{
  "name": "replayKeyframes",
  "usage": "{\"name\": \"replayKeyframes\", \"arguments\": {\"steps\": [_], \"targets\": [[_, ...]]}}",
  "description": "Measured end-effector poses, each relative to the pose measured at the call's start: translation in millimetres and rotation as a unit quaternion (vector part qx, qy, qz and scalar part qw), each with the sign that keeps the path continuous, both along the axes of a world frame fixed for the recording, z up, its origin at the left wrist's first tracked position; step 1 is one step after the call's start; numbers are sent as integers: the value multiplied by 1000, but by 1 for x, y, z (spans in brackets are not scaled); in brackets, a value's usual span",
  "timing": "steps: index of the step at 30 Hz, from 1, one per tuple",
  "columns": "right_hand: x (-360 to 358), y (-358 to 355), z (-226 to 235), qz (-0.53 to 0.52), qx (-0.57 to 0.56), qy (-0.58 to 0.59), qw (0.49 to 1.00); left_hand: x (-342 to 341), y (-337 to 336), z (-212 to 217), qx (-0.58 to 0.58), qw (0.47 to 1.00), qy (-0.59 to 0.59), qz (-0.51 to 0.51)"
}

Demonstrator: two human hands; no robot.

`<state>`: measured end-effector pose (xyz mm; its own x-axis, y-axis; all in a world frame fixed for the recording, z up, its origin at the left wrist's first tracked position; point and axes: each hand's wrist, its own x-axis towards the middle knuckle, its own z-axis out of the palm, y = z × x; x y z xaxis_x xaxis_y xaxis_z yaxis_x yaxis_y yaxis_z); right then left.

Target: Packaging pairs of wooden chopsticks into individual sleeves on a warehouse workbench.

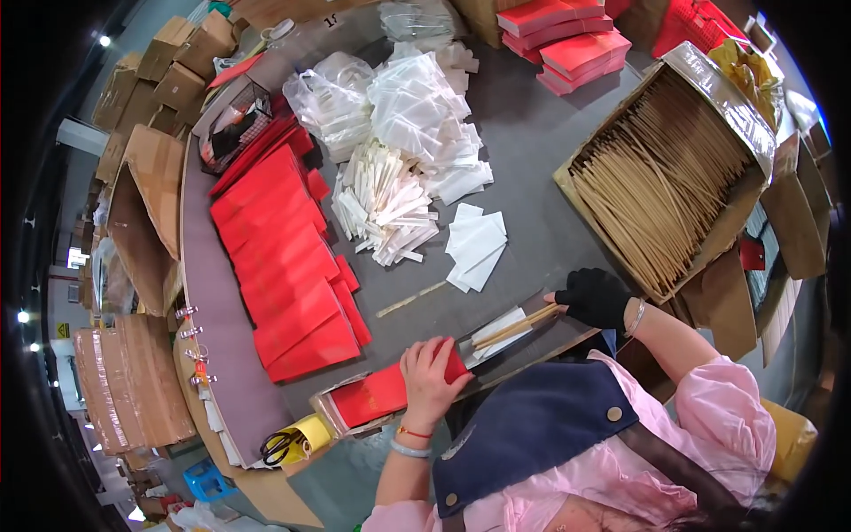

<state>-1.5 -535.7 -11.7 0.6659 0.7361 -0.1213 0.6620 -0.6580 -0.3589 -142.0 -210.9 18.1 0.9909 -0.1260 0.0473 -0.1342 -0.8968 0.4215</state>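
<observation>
A red paper sleeve (368, 395) lies in a shallow tray at the table's near edge. My left hand (432, 377) grips it near its right end, fingers over the far edge and thumb toward the right. Just right of the sleeve, thin tan wooden sticks (516, 330) lie over white paper slips (496, 326), pointing at its end. My right hand (596, 300), in a black glove with bare fingertips, is closed on the far ends of these sticks. Whether their near ends enter the sleeve is unclear.
Red sleeves (284, 257) overlap in a row on the left. White strips (383, 202), clear plastic bags (330, 97) and white slips (477, 246) lie mid-table. A carton of sticks (678, 177) stands right; red stacks (576, 53) sit behind. Black scissors (282, 446) rest in a yellow holder.
</observation>
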Motion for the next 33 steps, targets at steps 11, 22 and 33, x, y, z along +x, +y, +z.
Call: {"name": "replayKeyframes", "arguments": {"steps": [11, 22, 33], "targets": [[-8, 30, -9, -1, 116, 10, 993, 16, -34, 0, -2, 1000, 20, -5], [-2, -2, -8, -160, 111, 122, 973, 21, -33, 1, 15, 999, 34, -11], [24, -32, -30, -264, 362, 277, 850, 16, -28, -3, 75, 997, 9, -25]]}}
